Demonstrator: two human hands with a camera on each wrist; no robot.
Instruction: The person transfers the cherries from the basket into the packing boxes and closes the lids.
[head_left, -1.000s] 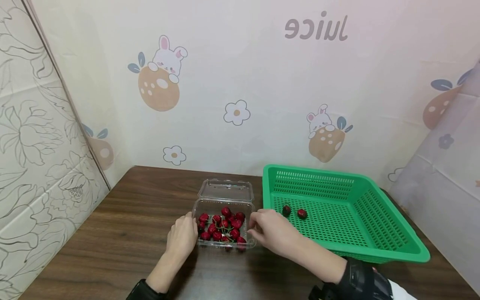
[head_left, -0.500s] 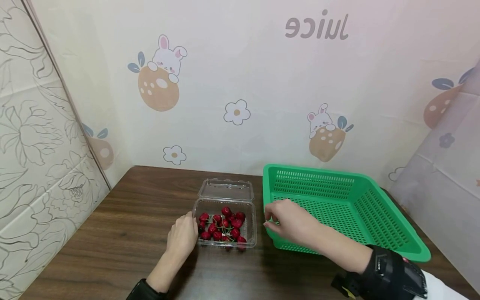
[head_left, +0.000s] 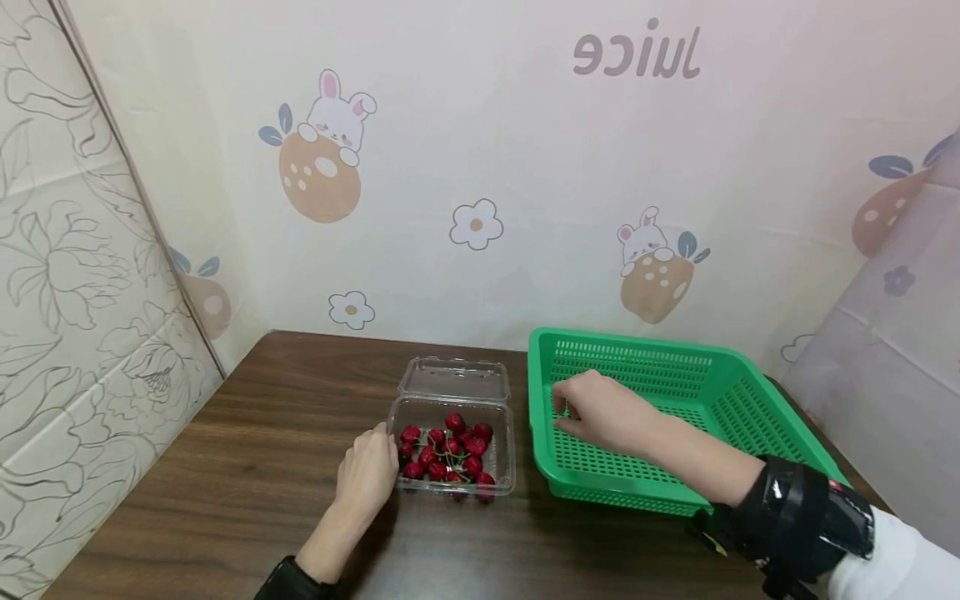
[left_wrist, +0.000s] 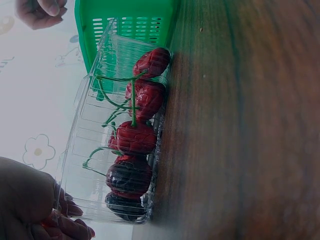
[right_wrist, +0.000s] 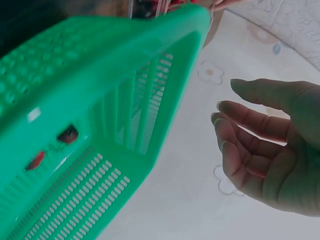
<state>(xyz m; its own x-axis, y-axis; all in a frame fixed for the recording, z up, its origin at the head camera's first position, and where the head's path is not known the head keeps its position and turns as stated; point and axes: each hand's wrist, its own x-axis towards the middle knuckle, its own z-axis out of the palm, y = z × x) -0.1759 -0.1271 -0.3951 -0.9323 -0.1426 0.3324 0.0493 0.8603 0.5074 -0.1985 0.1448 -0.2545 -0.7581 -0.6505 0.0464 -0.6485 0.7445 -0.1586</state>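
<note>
A clear plastic clamshell box stands on the table with its lid folded back. Red cherries with green stems lie inside it. My left hand grips the box's left wall, its fingertips at the rim in the left wrist view. My right hand hovers over the left part of a green basket, fingers loosely bent. Nothing shows between its thumb and fingers in the right wrist view. Two cherries, one dark and one red, lie in the basket, hidden in the head view.
The brown wooden table carries the box and basket side by side, a narrow gap between them. A printed fabric wall rises behind the table, with a flower-patterned panel on the left.
My right hand has moved right and away from me, from the box's right side to above the basket, covering the cherries there. My left hand has stayed on the box.
</note>
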